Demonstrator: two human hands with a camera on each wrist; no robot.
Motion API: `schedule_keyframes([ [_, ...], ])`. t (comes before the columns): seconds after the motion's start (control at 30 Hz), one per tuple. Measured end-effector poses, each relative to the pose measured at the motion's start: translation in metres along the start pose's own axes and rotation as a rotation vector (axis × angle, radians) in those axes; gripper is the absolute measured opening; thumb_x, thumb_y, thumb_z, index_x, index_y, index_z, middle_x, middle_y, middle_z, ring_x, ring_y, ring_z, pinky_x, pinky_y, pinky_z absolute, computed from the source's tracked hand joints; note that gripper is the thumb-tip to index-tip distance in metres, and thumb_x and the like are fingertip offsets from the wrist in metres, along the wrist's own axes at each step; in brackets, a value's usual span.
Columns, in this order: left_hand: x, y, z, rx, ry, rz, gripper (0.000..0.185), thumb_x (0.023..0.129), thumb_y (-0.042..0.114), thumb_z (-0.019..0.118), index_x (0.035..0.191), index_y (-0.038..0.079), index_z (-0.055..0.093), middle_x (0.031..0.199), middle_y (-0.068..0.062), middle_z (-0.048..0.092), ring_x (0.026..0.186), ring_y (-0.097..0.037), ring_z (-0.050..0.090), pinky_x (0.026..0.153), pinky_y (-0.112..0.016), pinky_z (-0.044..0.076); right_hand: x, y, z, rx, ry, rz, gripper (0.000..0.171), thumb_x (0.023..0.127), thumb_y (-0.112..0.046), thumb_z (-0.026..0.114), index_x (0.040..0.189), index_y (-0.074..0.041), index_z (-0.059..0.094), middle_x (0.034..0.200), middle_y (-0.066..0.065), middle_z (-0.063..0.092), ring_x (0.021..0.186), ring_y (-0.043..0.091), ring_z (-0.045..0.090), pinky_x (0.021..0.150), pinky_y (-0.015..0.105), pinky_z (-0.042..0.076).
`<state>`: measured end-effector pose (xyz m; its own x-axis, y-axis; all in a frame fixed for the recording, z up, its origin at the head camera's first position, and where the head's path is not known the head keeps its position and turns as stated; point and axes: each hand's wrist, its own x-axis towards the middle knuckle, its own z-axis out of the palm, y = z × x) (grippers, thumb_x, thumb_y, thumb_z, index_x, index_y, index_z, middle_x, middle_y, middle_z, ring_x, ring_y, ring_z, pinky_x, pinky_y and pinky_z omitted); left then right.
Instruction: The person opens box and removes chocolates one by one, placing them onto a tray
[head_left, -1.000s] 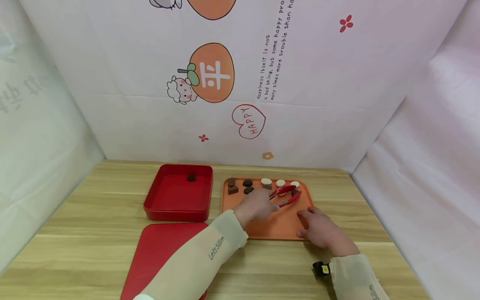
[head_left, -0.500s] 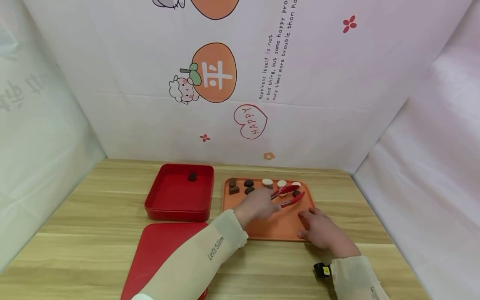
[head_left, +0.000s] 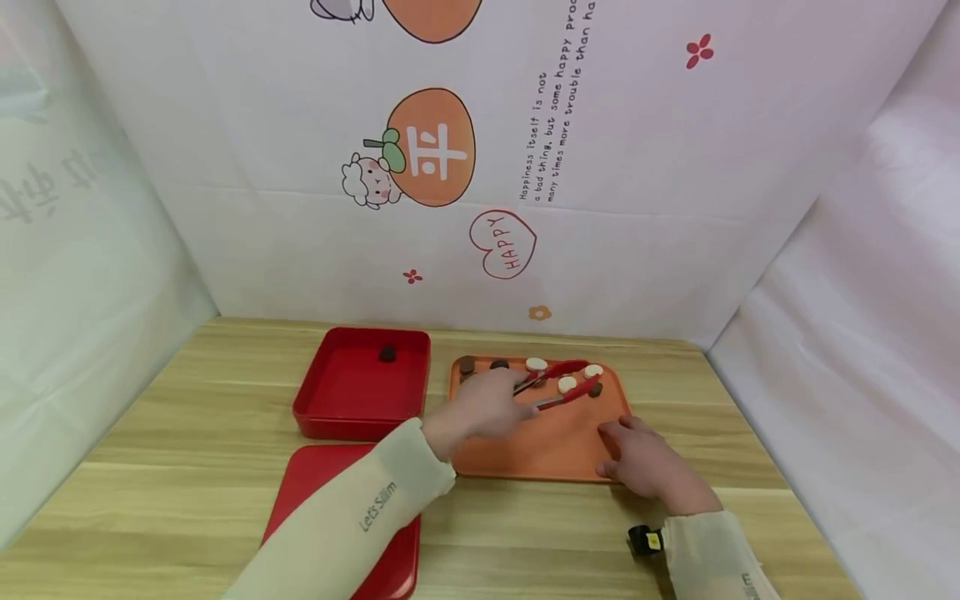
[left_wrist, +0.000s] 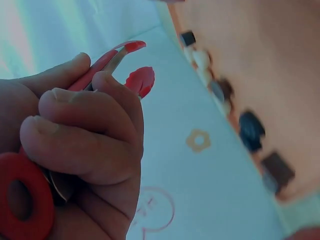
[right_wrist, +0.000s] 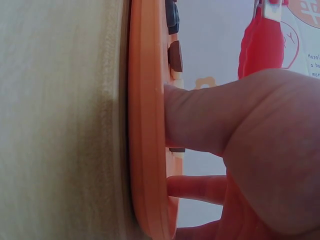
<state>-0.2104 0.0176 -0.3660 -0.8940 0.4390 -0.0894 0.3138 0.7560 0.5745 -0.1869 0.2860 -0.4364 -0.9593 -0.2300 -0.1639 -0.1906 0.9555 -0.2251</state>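
Note:
My left hand [head_left: 486,406] grips red-tipped tongs [head_left: 564,367] over the back of an orange tray [head_left: 540,450]. The tongs' tips stand apart with nothing between them in the left wrist view, where the red tip [left_wrist: 141,81] shows clearly. In the head view they overlap the row of chocolate-like pieces, near a white round piece [head_left: 566,385] and a dark piece [head_left: 596,389]. My right hand [head_left: 643,458] rests on the tray's front right corner, its thumb [right_wrist: 195,117] touching the rim. The left hand hides some pieces at the row's left end.
Left of the tray stands a red box [head_left: 352,428] with one dark chocolate-like piece [head_left: 387,353] inside. A flat red lid [head_left: 397,558] lies in front of it, partly under my left sleeve. A printed white sheet [head_left: 637,275] rises behind the wooden table.
My left hand has moved left with the tongs, whose tips have drawn away from the dark piece at the row's right end. That piece stays on the tray. The right hand holds still.

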Motion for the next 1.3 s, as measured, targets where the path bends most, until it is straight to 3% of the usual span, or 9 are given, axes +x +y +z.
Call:
schedule_keyframes([
  [0.1, -0.010, -0.011, -0.016, 0.019, 0.012, 0.015, 0.058, 0.098, 0.037, 0.064, 0.147, 0.012, 0.049, 0.122, -0.002, 0.062, 0.088, -0.018, 0.059, 0.080, -0.035, 0.048, -0.001, 0.001, 0.000, 0.011, 0.007, -0.009, 0.060, 0.088, -0.027, 0.077, 0.137, 0.002, 0.056, 0.140, 0.036, 0.042, 0.128, 0.053, 0.041, 0.099, 0.063, 0.037],
  [0.23, -0.027, -0.029, -0.041, 0.063, 0.033, -0.032, 0.059, 0.097, 0.038, 0.065, 0.148, 0.013, 0.049, 0.121, -0.004, 0.062, 0.097, -0.020, 0.058, 0.083, -0.037, 0.048, -0.001, 0.001, 0.001, 0.026, 0.016, -0.024, 0.059, 0.089, -0.025, 0.076, 0.137, 0.002, 0.055, 0.141, 0.036, 0.041, 0.128, 0.053, 0.041, 0.099, 0.061, 0.038],
  [0.33, -0.041, -0.048, -0.062, 0.116, 0.046, -0.083, 0.065, 0.095, 0.039, 0.068, 0.150, 0.013, 0.046, 0.115, -0.003, 0.063, 0.093, -0.021, 0.056, 0.078, -0.037, 0.047, -0.002, 0.001, 0.001, 0.033, 0.021, -0.030, 0.059, 0.089, -0.024, 0.076, 0.137, 0.003, 0.054, 0.141, 0.036, 0.040, 0.128, 0.053, 0.040, 0.098, 0.061, 0.038],
  [0.47, -0.062, -0.077, -0.089, 0.173, 0.087, -0.115, 0.067, 0.093, 0.037, 0.070, 0.150, 0.009, 0.046, 0.114, -0.006, 0.063, 0.095, -0.023, 0.056, 0.081, -0.041, 0.049, -0.002, 0.000, 0.000, 0.033, 0.024, -0.029, 0.059, 0.088, -0.024, 0.077, 0.137, 0.004, 0.055, 0.141, 0.038, 0.040, 0.128, 0.054, 0.040, 0.098, 0.062, 0.038],
  [0.67, -0.091, -0.113, -0.120, 0.166, 0.121, -0.141, 0.061, 0.094, 0.030, 0.070, 0.144, 0.002, 0.049, 0.105, -0.009, 0.062, 0.089, -0.026, 0.056, 0.076, -0.043, 0.048, -0.001, 0.000, 0.001, 0.023, 0.022, -0.024, 0.060, 0.088, -0.025, 0.077, 0.136, 0.003, 0.055, 0.141, 0.038, 0.039, 0.127, 0.055, 0.040, 0.098, 0.062, 0.039],
  [0.83, -0.109, -0.136, -0.132, 0.168, 0.105, -0.151, 0.063, 0.096, 0.025, 0.067, 0.144, -0.009, 0.044, 0.111, -0.015, 0.062, 0.089, -0.027, 0.056, 0.076, -0.043, 0.047, -0.001, 0.002, 0.002, 0.028, 0.021, -0.034, 0.060, 0.088, -0.025, 0.077, 0.137, 0.003, 0.055, 0.140, 0.039, 0.039, 0.127, 0.055, 0.040, 0.097, 0.063, 0.039],
  [1.0, -0.114, -0.153, -0.133, 0.155, 0.083, -0.167, 0.060, 0.095, 0.024, 0.067, 0.140, -0.012, 0.048, 0.102, -0.012, 0.062, 0.082, -0.024, 0.055, 0.072, -0.039, 0.045, 0.000, 0.005, 0.003, 0.043, 0.010, -0.026, 0.062, 0.088, -0.027, 0.077, 0.138, 0.002, 0.055, 0.141, 0.039, 0.038, 0.128, 0.055, 0.039, 0.097, 0.063, 0.038],
  [1.2, -0.108, -0.173, -0.129, 0.011, 0.017, -0.264, 0.052, 0.097, 0.025, 0.065, 0.137, -0.005, 0.052, 0.066, -0.002, 0.051, 0.049, -0.015, 0.039, 0.048, -0.031, 0.039, 0.000, 0.005, 0.003, 0.041, 0.011, -0.014, 0.062, 0.088, -0.028, 0.077, 0.138, 0.001, 0.054, 0.143, 0.038, 0.037, 0.129, 0.054, 0.039, 0.097, 0.063, 0.038],
  [1.3, -0.102, -0.179, -0.128, -0.045, -0.002, -0.314, 0.036, 0.098, 0.026, 0.063, 0.123, 0.001, 0.059, 0.060, -0.001, 0.045, 0.046, -0.014, 0.033, 0.045, -0.028, 0.035, 0.000, 0.003, 0.003, 0.033, 0.017, -0.024, 0.061, 0.088, -0.027, 0.077, 0.137, 0.002, 0.055, 0.142, 0.038, 0.038, 0.128, 0.054, 0.039, 0.097, 0.063, 0.038],
])
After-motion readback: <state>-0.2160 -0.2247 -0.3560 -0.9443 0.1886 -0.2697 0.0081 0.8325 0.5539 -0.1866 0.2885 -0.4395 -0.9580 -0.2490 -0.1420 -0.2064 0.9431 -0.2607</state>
